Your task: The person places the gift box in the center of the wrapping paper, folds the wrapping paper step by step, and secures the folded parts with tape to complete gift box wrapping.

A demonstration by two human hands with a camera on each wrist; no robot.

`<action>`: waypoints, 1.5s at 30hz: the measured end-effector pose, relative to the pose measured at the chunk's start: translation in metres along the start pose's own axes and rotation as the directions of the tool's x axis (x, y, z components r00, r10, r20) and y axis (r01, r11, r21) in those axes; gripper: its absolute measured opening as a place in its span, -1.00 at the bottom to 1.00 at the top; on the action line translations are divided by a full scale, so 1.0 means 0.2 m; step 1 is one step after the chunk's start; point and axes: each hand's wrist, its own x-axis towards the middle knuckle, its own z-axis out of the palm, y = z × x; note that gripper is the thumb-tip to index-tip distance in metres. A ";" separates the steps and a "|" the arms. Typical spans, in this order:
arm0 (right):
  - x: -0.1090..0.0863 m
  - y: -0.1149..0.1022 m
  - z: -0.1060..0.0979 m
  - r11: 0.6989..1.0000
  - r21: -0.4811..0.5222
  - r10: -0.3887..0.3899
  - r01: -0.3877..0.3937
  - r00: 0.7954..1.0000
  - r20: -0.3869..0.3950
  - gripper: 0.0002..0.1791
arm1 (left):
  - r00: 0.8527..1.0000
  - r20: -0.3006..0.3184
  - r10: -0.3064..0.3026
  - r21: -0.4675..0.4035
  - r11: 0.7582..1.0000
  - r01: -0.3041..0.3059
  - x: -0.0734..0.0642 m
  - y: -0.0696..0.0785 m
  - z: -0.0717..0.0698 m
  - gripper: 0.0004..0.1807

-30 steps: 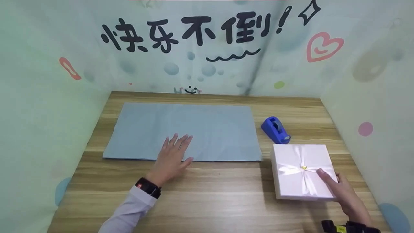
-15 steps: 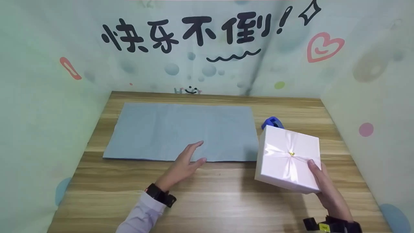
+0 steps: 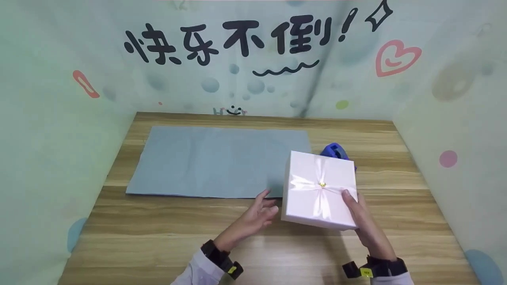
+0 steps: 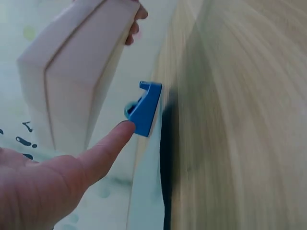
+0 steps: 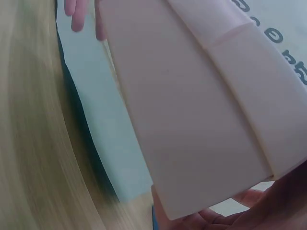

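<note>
Wooden tabletop [image 3: 158, 229] beneath a lidded white box [image 3: 320, 194] in the right grip [image 3: 368, 225].

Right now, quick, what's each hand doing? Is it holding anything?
Left hand: open, holding nothing, near the white box.
Right hand: closed on the white box, thumb on top.

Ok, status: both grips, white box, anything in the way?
Right grip holds white box, off the table. Left grip empty, beside the box. Nothing seen between left grip and box; blue tape dispenser partly hidden behind box in head view.
</note>
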 end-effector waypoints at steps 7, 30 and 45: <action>0.02 -0.01 0.07 0.999 -0.026 0.022 -0.022 1.000 -0.006 -0.24 | 0.999 -0.037 0.011 -0.145 0.989 -0.016 -0.01 -0.02 0.08 -0.17; 0.05 0.03 0.10 0.997 -0.075 0.024 -0.025 1.000 -0.004 -0.28 | 0.961 -0.277 -0.014 -0.101 0.995 -0.014 0.00 -0.03 0.07 -0.20; 0.03 0.13 -0.02 0.997 -0.076 -0.035 0.030 0.998 -0.055 -0.44 | 0.846 -0.522 -0.109 -0.117 0.992 0.056 0.06 0.03 -0.29 -0.27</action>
